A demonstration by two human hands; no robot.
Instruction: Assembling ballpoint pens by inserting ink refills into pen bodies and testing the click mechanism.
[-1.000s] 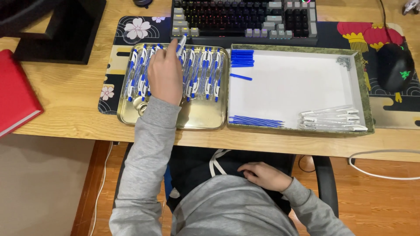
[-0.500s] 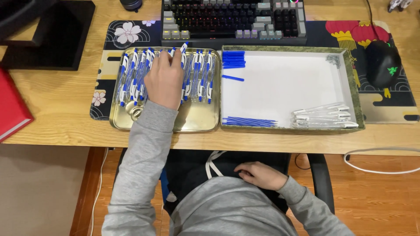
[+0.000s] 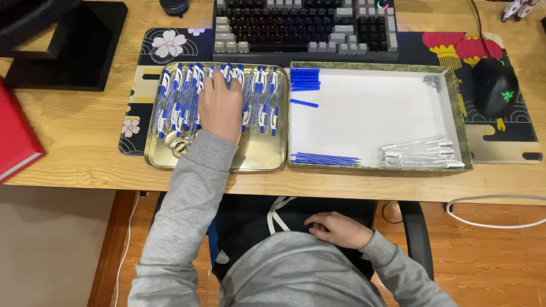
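Note:
My left hand (image 3: 220,108) lies palm down on a row of several blue-and-white pens (image 3: 259,99) in a gold metal tray (image 3: 261,156), fingertips at the pens' far ends. Whether its fingers grip a pen is hidden. My right hand (image 3: 336,228) rests in my lap, fingers loosely curled, holding nothing. To the right stands a white box tray (image 3: 364,113) holding blue pen caps (image 3: 305,78), a bundle of blue refills (image 3: 325,159), clear pen barrels (image 3: 421,153) and small springs (image 3: 432,82).
A keyboard (image 3: 301,25) lies behind the trays on a patterned desk mat (image 3: 165,42). A black mouse (image 3: 495,85) sits at right, a monitor stand (image 3: 68,45) and a red book (image 3: 14,136) at left. A white cable (image 3: 495,210) hangs past the desk edge.
My left hand has stayed on the pens, its raised finger now lowered flat. The view has shifted slightly. My right hand remains in my lap.

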